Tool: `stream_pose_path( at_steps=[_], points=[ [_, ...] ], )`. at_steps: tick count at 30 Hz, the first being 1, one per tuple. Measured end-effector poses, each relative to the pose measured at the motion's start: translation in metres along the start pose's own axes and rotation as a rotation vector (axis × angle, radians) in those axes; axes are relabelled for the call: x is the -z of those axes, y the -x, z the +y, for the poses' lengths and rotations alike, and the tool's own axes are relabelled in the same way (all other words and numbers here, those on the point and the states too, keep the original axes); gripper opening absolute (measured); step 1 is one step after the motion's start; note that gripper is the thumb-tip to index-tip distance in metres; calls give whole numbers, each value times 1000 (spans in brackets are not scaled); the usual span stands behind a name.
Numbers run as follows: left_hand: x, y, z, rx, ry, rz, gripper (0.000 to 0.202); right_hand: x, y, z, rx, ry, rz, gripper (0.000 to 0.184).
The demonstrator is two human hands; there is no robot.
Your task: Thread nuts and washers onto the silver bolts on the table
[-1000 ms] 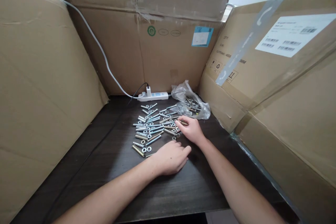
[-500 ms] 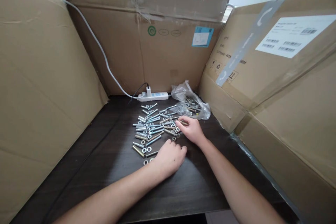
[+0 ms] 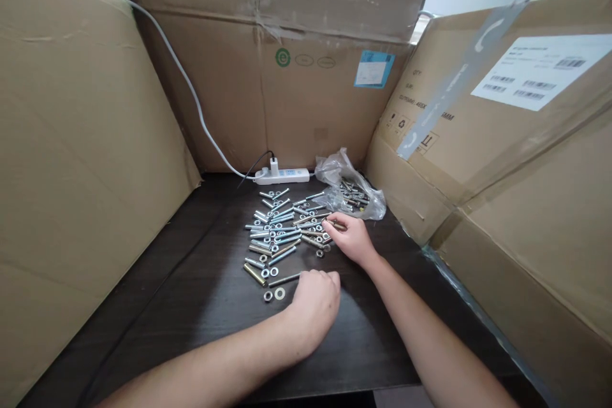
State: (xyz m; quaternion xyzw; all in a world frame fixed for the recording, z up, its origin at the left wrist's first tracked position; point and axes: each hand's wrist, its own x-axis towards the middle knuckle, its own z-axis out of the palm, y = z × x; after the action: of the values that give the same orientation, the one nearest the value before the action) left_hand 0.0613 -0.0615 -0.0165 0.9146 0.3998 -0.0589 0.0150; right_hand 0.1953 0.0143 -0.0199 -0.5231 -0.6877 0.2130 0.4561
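Loose hardware, a left hand and a right hand at a dark bench.

Clocked from the left hand, a brass-coloured sleeve lies between nine and ten, a hex nut and pale washer at nine, and the main spread at eleven; a long bolt runs up to its curled fingers, whose tips are hidden, so whether they grip it cannot be told. At one o'clock, the right hand's fingers pinch a brass-coloured piece beside the spread; beyond, at the right hand's one o'clock, a clear plastic bag holds more hardware.
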Motion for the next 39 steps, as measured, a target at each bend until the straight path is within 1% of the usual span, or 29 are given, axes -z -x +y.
stream_pose_path(
  at_steps=[5,7,12,16,19,21,23,24,26,27,28,29,30,31,33,35,36,38,39],
  points=[
    [-3,2,-2,44,9,10,19,0,0,1,6,19,6,26],
    [-2,3,-3,37,1,15,20,0,0,1,4,19,6,26],
    [3,4,-9,15,19,-15,21,1,-1,0,7,32,5,26],
    [4,2,-12,-22,34,2,19,0,-1,3,6,22,-10,28],
    [7,8,-11,-95,58,-1,15,-1,0,2,12,43,-35,28],
    [12,16,-12,-148,113,-31,22,-1,2,-1,22,83,-80,27],
    [18,29,-16,-164,233,-78,25,-1,5,-9,35,105,-168,26],
    [20,35,-21,-188,346,-106,23,-1,7,-13,45,102,-223,25],
    [23,47,-32,-265,680,-197,22,-4,11,-23,70,71,-325,23],
    [24,53,-39,-272,875,-279,20,-6,14,-27,83,57,-361,23],
    [24,58,-46,-232,1040,-344,20,-8,16,-30,94,54,-387,22],
    [24,62,-52,-149,1164,-384,21,-10,18,-32,102,59,-406,21],
    [24,66,-59,-63,1236,-411,23,-12,19,-34,106,69,-417,21],
    [23,70,-64,-1,1266,-401,26,-14,21,-35,107,75,-425,20],
    [22,78,-74,47,1222,-305,25,-17,22,-36,100,49,-460,20],
    [20,86,-82,100,1073,-142,24,-17,23,-37,95,-20,-538,20],
    [19,89,-86,147,982,-77,24,-17,23,-37,95,-52,-590,21],
    [16,95,-95,236,829,8,26,-16,25,-39,99,-62,-683,21],
    [15,98,-100,279,764,33,27,-16,26,-40,104,-34,-708,21]
  ],
)
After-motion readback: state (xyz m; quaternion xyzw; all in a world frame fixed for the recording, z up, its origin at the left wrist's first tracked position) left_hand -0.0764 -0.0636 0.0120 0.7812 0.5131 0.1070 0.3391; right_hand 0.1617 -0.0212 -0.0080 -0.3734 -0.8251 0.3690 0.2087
